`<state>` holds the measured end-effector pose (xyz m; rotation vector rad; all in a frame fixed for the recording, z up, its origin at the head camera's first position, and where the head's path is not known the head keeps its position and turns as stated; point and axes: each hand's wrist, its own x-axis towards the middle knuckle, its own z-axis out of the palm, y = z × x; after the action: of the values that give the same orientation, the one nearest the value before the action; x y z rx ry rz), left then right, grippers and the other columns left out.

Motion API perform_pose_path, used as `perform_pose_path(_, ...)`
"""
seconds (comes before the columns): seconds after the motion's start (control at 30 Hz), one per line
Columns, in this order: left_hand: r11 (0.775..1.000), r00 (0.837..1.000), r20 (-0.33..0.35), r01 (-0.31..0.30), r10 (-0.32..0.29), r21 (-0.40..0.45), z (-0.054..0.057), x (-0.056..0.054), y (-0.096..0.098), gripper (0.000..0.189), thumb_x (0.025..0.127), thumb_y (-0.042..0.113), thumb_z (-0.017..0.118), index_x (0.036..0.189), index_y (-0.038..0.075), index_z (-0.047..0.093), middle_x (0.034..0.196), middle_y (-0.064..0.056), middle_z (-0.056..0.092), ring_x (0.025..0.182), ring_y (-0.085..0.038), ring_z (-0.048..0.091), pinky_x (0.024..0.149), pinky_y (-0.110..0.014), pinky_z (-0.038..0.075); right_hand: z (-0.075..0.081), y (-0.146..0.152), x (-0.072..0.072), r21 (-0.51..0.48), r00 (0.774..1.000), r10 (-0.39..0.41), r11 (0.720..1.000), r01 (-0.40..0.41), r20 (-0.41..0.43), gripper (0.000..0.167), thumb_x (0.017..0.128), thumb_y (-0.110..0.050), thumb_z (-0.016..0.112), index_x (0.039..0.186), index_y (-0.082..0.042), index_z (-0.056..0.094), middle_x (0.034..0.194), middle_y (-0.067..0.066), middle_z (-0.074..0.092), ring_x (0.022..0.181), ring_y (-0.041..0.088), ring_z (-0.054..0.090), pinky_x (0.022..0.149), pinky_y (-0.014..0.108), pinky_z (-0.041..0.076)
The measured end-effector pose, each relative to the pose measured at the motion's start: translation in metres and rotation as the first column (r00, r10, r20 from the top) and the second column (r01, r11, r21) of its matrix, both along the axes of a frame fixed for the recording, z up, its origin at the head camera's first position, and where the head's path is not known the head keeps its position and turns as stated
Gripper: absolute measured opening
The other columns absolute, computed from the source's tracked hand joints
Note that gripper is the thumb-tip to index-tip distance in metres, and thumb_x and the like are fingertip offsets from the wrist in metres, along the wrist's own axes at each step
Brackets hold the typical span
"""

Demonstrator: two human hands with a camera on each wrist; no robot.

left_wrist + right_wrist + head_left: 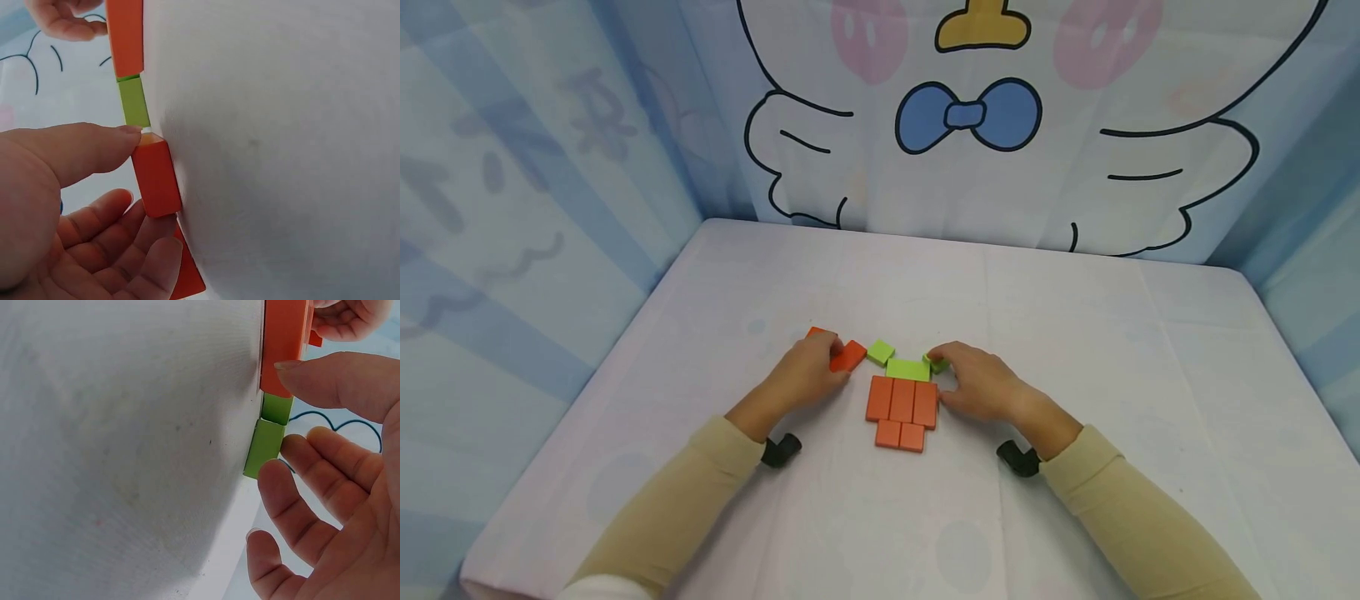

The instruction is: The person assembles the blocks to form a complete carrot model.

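My left hand (805, 367) pinches a red block (850, 357) between thumb and fingers, low over the white cloth. Another red block (822, 332) lies behind those fingers, partly hidden. To the right are a green square block (881, 352) and a green oblong block (908, 370). Below the oblong, three upright orange-red blocks (902, 400) stand side by side, with two smaller orange-red blocks (900, 436) under them. With loosely bent fingers, my right hand (981, 382) touches a green block (265, 449) at the group's upper right. Its thumb rests against an orange-red block (279, 353).
A white cloth covers the table (1075, 358). Behind it hangs a curtain (970, 183) with a cartoon figure and a blue bow. Blue and white curtains (535, 208) close in the sides. Black wrist mounts (781, 451) stick out below both sleeves.
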<state>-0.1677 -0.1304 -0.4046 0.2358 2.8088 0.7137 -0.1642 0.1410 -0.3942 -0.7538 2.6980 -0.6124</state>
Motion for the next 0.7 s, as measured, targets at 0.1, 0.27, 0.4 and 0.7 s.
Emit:
perform_pose_path(0.1,0.999,0.999,0.015,-0.034,0.034,-0.006,0.002,0.001,-0.001,0.041,0.092,0.018,0.073,0.125,-0.001,0.059,0.117,-0.011,0.063,0.106,-0.025,0.057,0.095,-0.041,0.048,-0.001,0.000,0.000,-0.001,1.000,-0.001,1.000,0.001,-0.002,0.052,0.091,-0.012,0.067,0.139,0.001,0.052,0.135,0.014,0.057,0.131,0.033,0.049,0.109,0.049,0.037)
perform_pose_path(0.27,0.999,0.999,0.007,-0.038,0.038,0.017,0.004,0.004,-0.007,0.038,0.092,0.011,0.070,0.126,-0.002,0.060,0.120,-0.012,0.063,0.108,-0.026,0.057,0.095,-0.040,0.049,-0.001,0.000,0.000,0.002,1.000,-0.002,1.000,0.002,-0.004,0.051,0.091,-0.012,0.067,0.139,0.001,0.052,0.135,0.014,0.057,0.131,0.032,0.049,0.109,0.049,0.037)
perform_pose_path(0.4,0.999,1.000,-0.008,-0.005,0.005,0.046,0.007,0.008,-0.010,0.037,0.091,0.009,0.070,0.125,-0.001,0.059,0.118,-0.012,0.063,0.105,-0.025,0.057,0.093,-0.039,0.050,0.000,0.000,0.000,0.006,1.000,-0.004,1.000,0.004,0.001,0.051,0.091,-0.012,0.067,0.139,0.000,0.052,0.136,0.014,0.056,0.131,0.032,0.049,0.109,0.049,0.037)
perform_pose_path(0.7,0.973,0.984,-0.047,0.177,-0.172,0.149,0.012,0.022,-0.007,0.035,0.087,0.004,0.072,0.119,0.000,0.059,0.111,-0.006,0.061,0.098,-0.020,0.056,0.086,-0.034,0.051,-0.002,0.000,-0.001,0.004,1.000,-0.004,1.000,0.004,-0.001,0.051,0.091,-0.012,0.067,0.139,0.001,0.052,0.135,0.014,0.056,0.130,0.033,0.049,0.109,0.050,0.037)
